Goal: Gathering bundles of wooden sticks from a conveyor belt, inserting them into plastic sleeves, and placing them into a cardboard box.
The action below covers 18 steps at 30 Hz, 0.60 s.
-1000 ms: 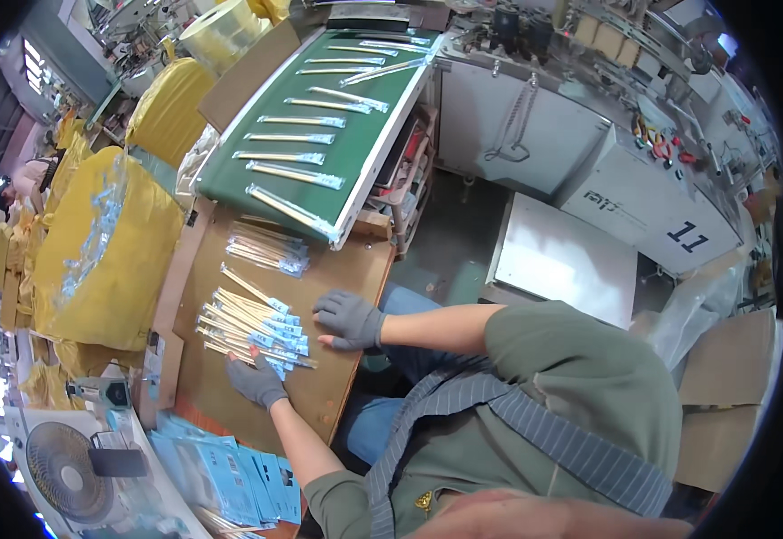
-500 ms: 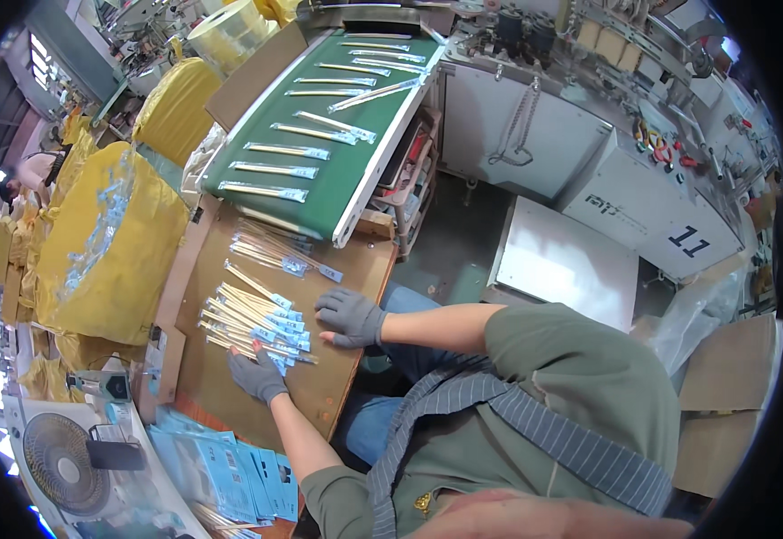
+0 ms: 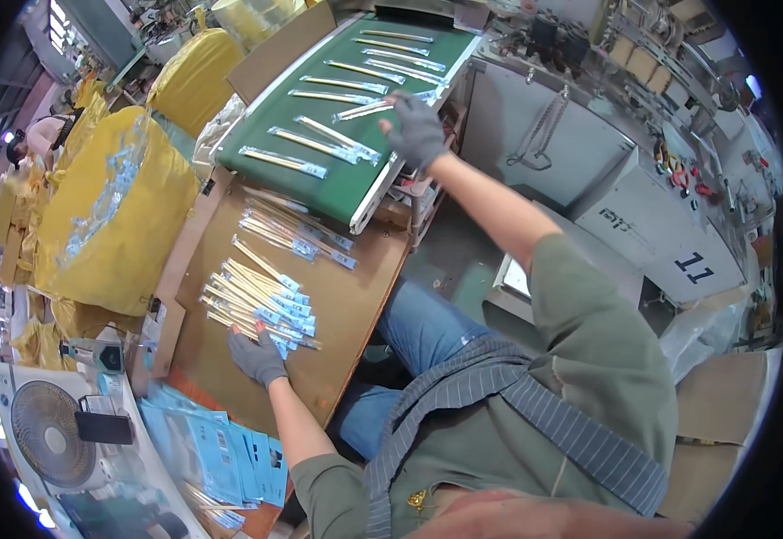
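On the brown tabletop (image 3: 319, 386) lies a fanned pile of wrapped chopsticks (image 3: 249, 292), thin pale sticks in clear sleeves with blue ends. My left hand (image 3: 257, 357), in a grey glove with bare fingertips, rests at the near edge of this pile, its fingers apart. My right hand (image 3: 416, 132), gloved the same way, reaches over the right edge of the green conveyor belt (image 3: 256, 130). Its thumb and fingers are apart beside a slanted packet of chopsticks (image 3: 362, 111), whose far end they partly cover; whether they touch it I cannot tell. More packets lie spaced along the belt.
Another loose group of packets (image 3: 274, 235) lies below the belt's end. Blue printed bags (image 3: 216, 454) and a fan (image 3: 57, 431) are at the lower left. Yellow sacks (image 3: 108, 260) stand left of the table. A white machine cabinet (image 3: 544, 135) stands to the right.
My right hand has moved from beside the pile up to the conveyor's right edge. My left hand stays at the pile. The packets on the belt have advanced toward the table.
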Tool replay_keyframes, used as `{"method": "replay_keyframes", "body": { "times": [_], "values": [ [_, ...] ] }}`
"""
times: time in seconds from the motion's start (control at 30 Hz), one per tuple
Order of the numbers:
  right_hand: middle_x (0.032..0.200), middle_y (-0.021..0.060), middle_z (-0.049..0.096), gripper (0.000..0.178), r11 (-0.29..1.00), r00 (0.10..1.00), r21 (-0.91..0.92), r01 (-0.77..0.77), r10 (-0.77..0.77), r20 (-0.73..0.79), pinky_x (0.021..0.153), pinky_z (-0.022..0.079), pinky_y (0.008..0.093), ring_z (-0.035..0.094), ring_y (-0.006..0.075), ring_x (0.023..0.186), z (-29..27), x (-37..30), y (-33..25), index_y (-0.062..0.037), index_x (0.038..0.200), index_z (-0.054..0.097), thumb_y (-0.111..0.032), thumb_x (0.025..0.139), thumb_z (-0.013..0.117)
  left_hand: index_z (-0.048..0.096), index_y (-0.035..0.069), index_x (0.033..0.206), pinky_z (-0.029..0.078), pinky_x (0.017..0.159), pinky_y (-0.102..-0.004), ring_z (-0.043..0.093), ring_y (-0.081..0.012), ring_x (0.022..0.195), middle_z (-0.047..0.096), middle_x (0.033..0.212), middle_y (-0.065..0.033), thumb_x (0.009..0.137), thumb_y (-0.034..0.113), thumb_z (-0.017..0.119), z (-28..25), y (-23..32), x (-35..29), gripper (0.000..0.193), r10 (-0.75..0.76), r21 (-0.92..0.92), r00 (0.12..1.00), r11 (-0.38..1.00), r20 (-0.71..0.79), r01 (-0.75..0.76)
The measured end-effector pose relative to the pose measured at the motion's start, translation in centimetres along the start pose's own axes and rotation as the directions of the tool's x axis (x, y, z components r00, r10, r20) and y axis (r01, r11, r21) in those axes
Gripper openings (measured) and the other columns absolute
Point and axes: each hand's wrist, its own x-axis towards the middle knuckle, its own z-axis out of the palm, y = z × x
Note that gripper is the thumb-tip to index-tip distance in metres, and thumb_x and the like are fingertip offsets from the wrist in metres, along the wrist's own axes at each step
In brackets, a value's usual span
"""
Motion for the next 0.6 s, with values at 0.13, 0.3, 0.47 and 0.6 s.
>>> {"method": "replay_keyframes", "body": {
  "times": [0.13, 0.3, 0.47, 0.6],
  "values": [
    [0.103, 0.0136, 0.059, 0.025, 0.961, 0.949, -0.27, 0.062, 0.027, 0.315, 0.091, 0.039, 0.0406, 0.055, 0.0311, 0.101, 2.7, 2.1, 4.6, -0.0106, 0.101, 0.06, -0.026, 0.081, 0.06, 0.047, -0.007, 0.125, 0.035, 0.102, -0.0443, 0.046, -0.0405, 0.118, 0.049, 0.127, -0.0283, 0.089, 0.044, 0.053, 0.3, -0.7, -0.3, 0.063, -0.02, -0.016, 1.0, 1.0, 0.004, 0.02],
    [0.093, 0.0093, 0.059, 0.013, 0.939, 0.868, 0.012, 0.344, -0.323, 0.377, 0.08, 0.043, 0.0408, 0.058, 0.0305, 0.091, 4.8, 2.6, 3.9, -0.0117, 0.088, 0.055, -0.02, 0.079, 0.059, 0.045, -0.008, 0.126, 0.034, 0.103, -0.0446, 0.044, -0.0412, 0.12, 0.047, 0.129, -0.0288, 0.089, 0.041, 0.053, 0.6, -0.7, -0.1, 0.063, -0.026, -0.028, 0.998, 0.999, 0.051, 0.027],
    [0.09, 0.0113, 0.061, 0.019, 0.962, 0.803, 0.195, 0.192, -0.268, 0.533, 0.077, 0.046, 0.0404, 0.06, 0.0322, 0.087, 6.8, 5.8, 1.0, -0.0099, 0.094, 0.057, -0.024, 0.081, 0.058, 0.042, -0.009, 0.13, 0.032, 0.104, -0.0443, 0.042, -0.041, 0.123, 0.043, 0.133, -0.0286, 0.088, 0.039, 0.054, 0.2, -0.7, -0.3, 0.064, -0.085, -0.096, 0.993, 0.991, 0.087, 0.093],
    [0.111, 0.019, 0.058, 0.052, 0.996, 0.888, 0.089, 0.0, -0.041, 0.459, 0.091, 0.043, 0.0375, 0.055, 0.0336, 0.106, 8.2, 10.5, 2.5, -0.0043, 0.116, 0.055, -0.046, 0.085, 0.055, 0.04, -0.007, 0.132, 0.031, 0.105, -0.0442, 0.041, -0.0402, 0.124, 0.041, 0.135, -0.0282, 0.089, 0.035, 0.055, 0.1, -0.7, -0.3, 0.062, -0.096, -0.146, 0.988, 0.983, 0.12, 0.113]
  ]
}}
